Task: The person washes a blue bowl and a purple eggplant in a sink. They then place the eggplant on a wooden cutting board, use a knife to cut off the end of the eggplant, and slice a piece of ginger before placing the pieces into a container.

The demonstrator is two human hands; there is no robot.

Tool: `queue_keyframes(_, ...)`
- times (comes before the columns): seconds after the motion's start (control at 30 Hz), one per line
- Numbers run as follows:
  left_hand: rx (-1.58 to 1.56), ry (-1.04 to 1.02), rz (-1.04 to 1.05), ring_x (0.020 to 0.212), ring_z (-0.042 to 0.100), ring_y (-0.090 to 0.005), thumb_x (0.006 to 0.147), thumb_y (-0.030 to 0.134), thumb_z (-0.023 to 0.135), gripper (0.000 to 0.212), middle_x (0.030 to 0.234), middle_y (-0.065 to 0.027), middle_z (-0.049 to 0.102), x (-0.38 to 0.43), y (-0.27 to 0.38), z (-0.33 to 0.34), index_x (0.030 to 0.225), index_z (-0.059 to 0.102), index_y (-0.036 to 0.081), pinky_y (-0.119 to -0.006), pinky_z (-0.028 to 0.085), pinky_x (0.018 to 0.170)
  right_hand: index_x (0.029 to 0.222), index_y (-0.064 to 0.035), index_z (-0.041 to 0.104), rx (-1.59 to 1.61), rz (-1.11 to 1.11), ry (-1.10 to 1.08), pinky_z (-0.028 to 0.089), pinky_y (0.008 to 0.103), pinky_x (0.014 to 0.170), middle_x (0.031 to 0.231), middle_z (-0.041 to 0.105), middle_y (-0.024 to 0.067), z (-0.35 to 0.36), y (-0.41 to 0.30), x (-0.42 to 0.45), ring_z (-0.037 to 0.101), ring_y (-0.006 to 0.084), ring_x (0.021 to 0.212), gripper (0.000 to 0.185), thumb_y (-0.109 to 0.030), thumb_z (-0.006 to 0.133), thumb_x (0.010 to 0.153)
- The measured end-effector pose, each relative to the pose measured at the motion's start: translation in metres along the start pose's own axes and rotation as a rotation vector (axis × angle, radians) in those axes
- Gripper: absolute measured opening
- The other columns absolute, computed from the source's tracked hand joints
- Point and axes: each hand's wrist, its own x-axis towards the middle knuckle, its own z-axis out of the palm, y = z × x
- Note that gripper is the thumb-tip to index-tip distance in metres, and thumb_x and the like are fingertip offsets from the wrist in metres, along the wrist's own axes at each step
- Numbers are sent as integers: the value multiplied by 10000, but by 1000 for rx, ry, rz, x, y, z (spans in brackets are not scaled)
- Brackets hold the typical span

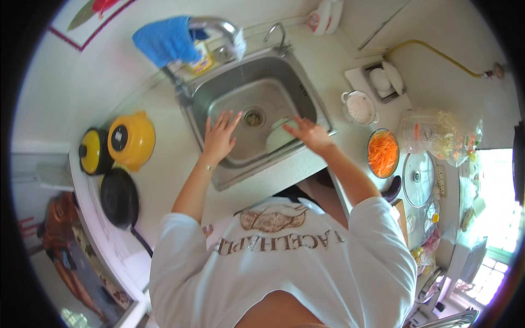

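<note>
My left hand (220, 137) hovers over the left part of a stainless steel sink (201, 98), its fingers spread and holding nothing. Over the sink's near right corner is my right hand (308, 133), fingers apart, with its fingertips just above or touching a pale bowl (279, 137); contact is hard to tell. That bowl rests low in the basin, seemingly bottom up. Left of it lies the drain strainer (253, 118). A chrome faucet (217, 24) with a white wrap on its spout reaches over the far side, and a thin trickle seems to fall from it.
A blue cloth (164, 41) drapes the faucet. To the left stand a yellow pot (133, 141) and a black frying pan (119, 199). On the right are a white grain-filled colander (359, 107), a bowl of shredded carrot (382, 153), a glass lid (418, 178) and an eggplant (392, 188). Another person (67, 246) is beyond the counter.
</note>
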Motion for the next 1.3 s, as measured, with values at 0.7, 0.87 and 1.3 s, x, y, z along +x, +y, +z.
queue_keyframes(0.7, -1709, 82, -342, 1145, 477, -205, 689, 141, 707, 718, 1219, -85, 487, 45, 2, -84, 1326, 387, 49, -362, 426, 939, 1224, -85, 501, 1480, 564, 326, 482, 302, 749, 1125, 555, 80, -84, -17, 33, 551, 175, 948, 436, -160, 616, 811)
queue_keyframes(0.87, -814, 421, 95, 1135, 479, -268, 598, 132, 776, 802, 1252, -116, 424, 36, 25, -133, 1318, 427, 76, -389, 453, 894, 1070, -78, 558, 630, 743, 528, 502, 322, 725, 1030, 554, 126, -83, -17, 36, 583, 257, 879, 356, -77, 671, 732)
queue_keyframes(1.3, -172, 291, 17, 1140, 423, -375, 492, 149, 820, 895, 1272, -189, 370, 9, 46, -97, 1314, 476, 228, -432, 454, 886, 874, -100, 566, 522, 589, 592, 506, 356, 684, 871, 564, 96, -52, -32, 47, 586, 296, 846, 187, -52, 599, 697)
